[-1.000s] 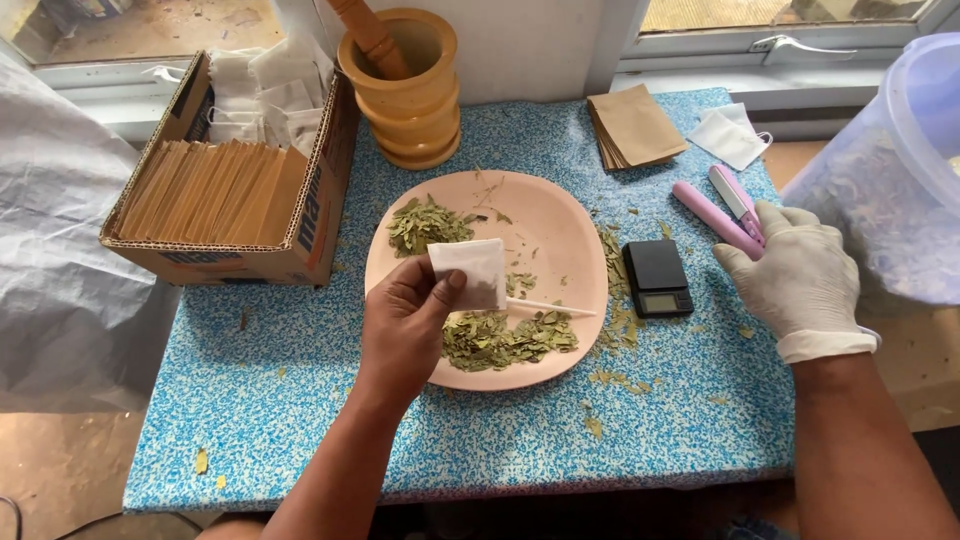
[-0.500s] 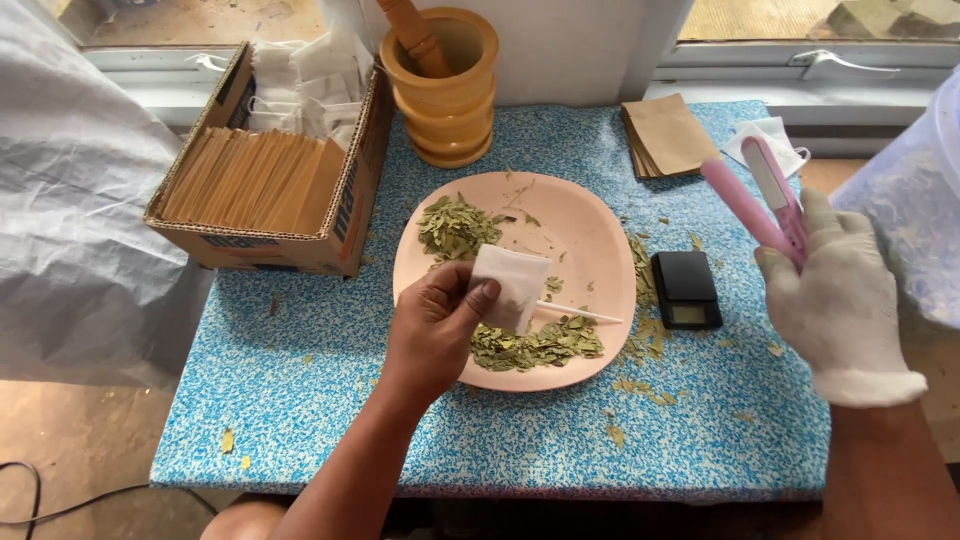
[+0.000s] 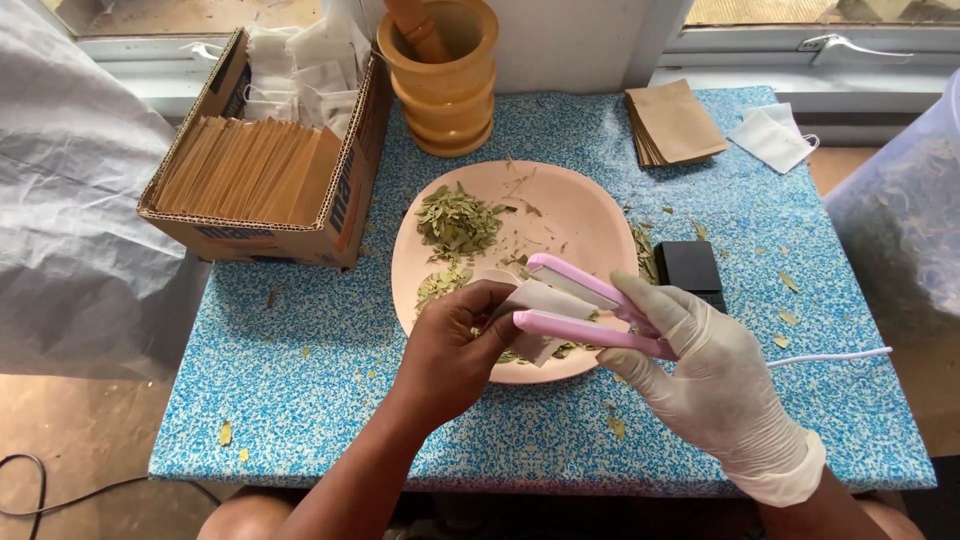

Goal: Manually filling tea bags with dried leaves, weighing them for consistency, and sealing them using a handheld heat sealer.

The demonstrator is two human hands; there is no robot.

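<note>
Between pink sealer (image 3: 590, 310) arms, white sachet (image 3: 545, 300), left-hand (image 3: 455, 350) grip.

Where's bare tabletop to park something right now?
Free: the front-left stretch of the blue table below the cardboard box, and the right strip between the black scale and the table edge. Crowded: the middle, where the plate, left hand and gloved right hand with pink sealer meet.

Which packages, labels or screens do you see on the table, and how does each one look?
Cardboard box: rear left, open, brown with blue print, holding brown sachets.
Brown envelopes: rear right, flat stack.
White sachet: beside that stack, small, square.
Pocket scale: right of the pink plate, black; screen hidden.
</note>
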